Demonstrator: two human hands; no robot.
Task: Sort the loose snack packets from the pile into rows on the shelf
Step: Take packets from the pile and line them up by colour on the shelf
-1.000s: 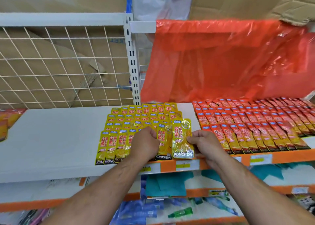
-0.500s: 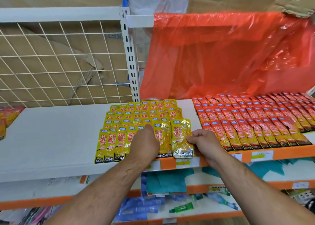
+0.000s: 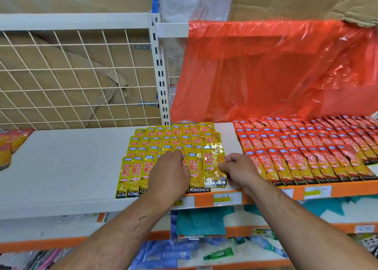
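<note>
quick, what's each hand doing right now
left hand: rests on the yellow packet row, grip cannot be told
right hand: pinches the front-right yellow packet by its edge

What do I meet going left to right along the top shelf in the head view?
Orange-yellow packs at the left edge → bare shelf board → yellow packet rows → left hand on them → front yellow packet → right hand pinching it → red packet rows.
</note>
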